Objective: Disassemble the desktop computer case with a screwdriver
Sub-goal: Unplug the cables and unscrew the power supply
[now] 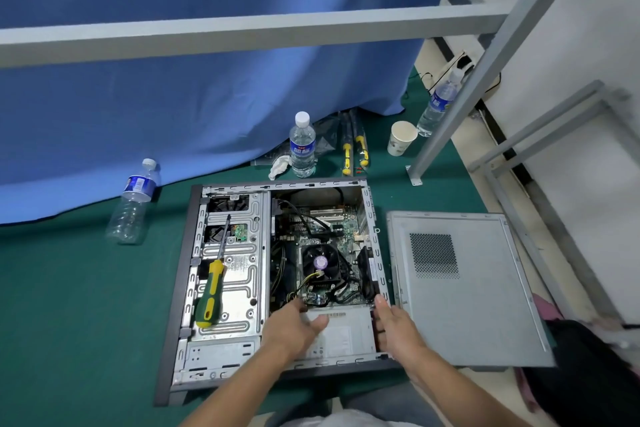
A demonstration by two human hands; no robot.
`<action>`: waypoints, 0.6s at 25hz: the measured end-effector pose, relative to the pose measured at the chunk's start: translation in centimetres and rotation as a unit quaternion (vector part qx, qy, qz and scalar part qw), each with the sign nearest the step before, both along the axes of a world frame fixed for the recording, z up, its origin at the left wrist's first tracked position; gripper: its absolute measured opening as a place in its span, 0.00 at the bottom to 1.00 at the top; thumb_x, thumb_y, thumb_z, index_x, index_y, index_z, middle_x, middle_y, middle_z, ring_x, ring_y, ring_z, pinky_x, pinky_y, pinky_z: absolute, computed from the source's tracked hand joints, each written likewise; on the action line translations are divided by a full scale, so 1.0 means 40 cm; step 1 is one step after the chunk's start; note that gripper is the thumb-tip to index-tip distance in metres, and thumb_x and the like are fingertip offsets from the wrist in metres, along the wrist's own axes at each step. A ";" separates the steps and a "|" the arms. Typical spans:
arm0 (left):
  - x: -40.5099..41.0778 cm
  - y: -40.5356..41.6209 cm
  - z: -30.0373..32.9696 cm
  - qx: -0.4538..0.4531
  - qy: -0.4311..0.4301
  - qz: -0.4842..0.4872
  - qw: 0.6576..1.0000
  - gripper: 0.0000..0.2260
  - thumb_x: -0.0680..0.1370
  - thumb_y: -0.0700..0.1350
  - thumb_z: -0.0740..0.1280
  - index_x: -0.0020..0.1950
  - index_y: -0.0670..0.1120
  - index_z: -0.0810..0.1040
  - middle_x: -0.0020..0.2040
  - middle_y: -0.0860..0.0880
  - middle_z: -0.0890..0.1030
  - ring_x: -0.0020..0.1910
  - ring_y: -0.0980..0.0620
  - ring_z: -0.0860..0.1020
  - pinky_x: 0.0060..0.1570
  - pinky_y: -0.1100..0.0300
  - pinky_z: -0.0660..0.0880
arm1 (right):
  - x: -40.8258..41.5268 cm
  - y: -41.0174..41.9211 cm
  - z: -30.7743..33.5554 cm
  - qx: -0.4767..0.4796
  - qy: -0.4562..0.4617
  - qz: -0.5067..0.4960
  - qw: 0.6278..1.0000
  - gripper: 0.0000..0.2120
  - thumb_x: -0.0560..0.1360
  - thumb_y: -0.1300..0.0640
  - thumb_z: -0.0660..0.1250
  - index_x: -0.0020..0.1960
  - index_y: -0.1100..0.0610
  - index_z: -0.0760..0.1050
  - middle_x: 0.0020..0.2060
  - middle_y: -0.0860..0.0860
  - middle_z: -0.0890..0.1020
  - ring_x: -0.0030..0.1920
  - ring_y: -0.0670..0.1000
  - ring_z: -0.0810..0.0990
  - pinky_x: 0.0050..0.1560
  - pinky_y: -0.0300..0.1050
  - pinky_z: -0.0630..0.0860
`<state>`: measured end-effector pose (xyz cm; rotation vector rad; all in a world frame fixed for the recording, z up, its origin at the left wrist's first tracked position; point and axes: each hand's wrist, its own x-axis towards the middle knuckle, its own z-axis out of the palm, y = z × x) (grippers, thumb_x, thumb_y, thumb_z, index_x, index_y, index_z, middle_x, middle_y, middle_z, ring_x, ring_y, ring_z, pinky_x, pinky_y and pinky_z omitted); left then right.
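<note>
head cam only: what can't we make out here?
- Power supply: part hidden under both hands; screws not visible.
- Left hand fingertips: hidden inside case, grip unclear.
- Right hand: blurred, contact unclear.
- Bottle label: too small to read.
- Dark object at bottom right edge: cut off.

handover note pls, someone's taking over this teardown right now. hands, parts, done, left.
Left hand: open, fingers reaching in over the power supply, no grip on anything.
Right hand: open, at the right edge of the computer case beside the power supply.
Screwdriver: green and yellow, lying loose on the drive cage inside the case.
Side panel: already off, flat on the floor right of the case.
Done: case lies on its side, opened.
Left: power supply, CPU fan, motherboard and cables are in place. Screw status of the power supply cannot be told.
</note>
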<state>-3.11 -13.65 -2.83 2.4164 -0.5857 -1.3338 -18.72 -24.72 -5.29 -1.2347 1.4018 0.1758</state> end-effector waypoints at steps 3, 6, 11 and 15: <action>0.002 0.023 0.001 -0.018 0.023 0.006 1.000 0.30 0.80 0.59 0.62 0.77 0.46 0.61 0.39 0.57 0.74 0.36 0.64 0.72 0.29 0.74 0.65 | 0.000 -0.001 0.013 0.029 -0.024 -0.006 0.999 0.31 0.81 0.38 0.52 0.74 0.59 0.64 0.66 0.58 0.75 0.63 0.57 0.76 0.64 0.52 0.74; -0.002 0.026 -0.005 -0.034 0.012 -0.017 0.999 0.28 0.81 0.59 0.60 0.76 0.45 0.62 0.41 0.58 0.75 0.41 0.61 0.74 0.47 0.65 0.71 | 0.005 -0.011 0.016 0.044 -0.029 -0.010 0.999 0.28 0.81 0.39 0.56 0.72 0.58 0.65 0.64 0.55 0.77 0.61 0.56 0.77 0.61 0.50 0.75; -0.006 0.023 -0.012 -0.029 -0.016 -0.025 0.999 0.29 0.82 0.58 0.58 0.77 0.43 0.61 0.53 0.53 0.80 0.53 0.55 0.77 0.58 0.59 0.71 | -0.001 -0.029 0.010 0.079 -0.035 -0.016 0.996 0.29 0.79 0.40 0.59 0.68 0.61 0.68 0.49 0.53 0.81 0.43 0.50 0.77 0.41 0.41 0.74; 0.013 0.036 -0.019 -0.011 0.003 -0.029 1.000 0.28 0.82 0.59 0.58 0.76 0.44 0.62 0.47 0.55 0.77 0.42 0.58 0.77 0.46 0.63 0.75 | -0.007 -0.032 0.009 0.106 -0.070 -0.037 0.991 0.32 0.76 0.40 0.62 0.68 0.64 0.67 0.40 0.53 0.78 0.35 0.49 0.76 0.33 0.39 0.74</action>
